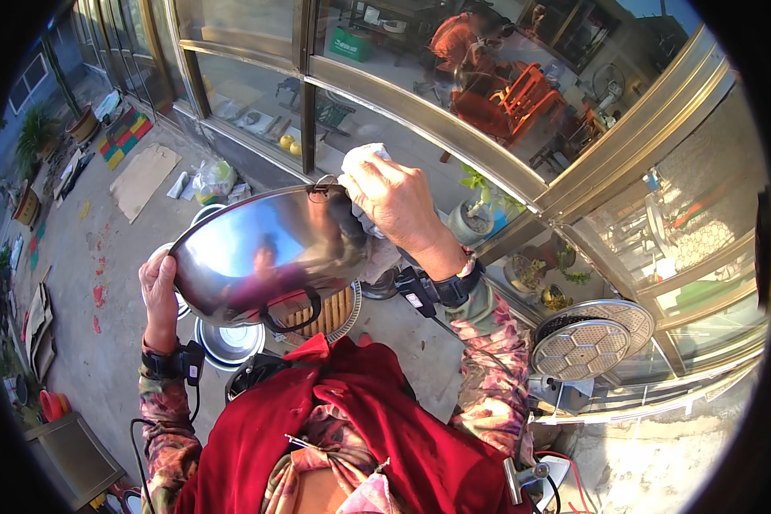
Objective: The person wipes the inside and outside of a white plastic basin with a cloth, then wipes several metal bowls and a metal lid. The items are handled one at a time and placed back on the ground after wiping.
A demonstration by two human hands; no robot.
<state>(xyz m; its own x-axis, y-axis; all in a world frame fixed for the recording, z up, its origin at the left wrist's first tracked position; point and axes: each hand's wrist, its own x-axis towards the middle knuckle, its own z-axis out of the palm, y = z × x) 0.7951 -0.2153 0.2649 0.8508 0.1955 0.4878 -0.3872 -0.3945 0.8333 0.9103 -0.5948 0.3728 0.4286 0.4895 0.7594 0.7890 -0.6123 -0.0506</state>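
Observation:
A large polished steel pot is held up and tilted in front of my chest, its shiny outer side reflecting the sky and a figure. My left hand grips its rim at the left, thumb on the outer side. In my right hand is a crumpled whitish cloth, pinched at the pot's far right edge. A black loop handle sticks out on the side nearest me; a thin wire loop shows at the far rim. The pot's inside is hidden from view.
Below the pot are metal basins and a round slatted wooden piece. Perforated steamer plates lean at the right, by glazed metal-framed windows. A potted plant stands behind the glass. Flattened cardboard and a plastic bag lie on the concrete.

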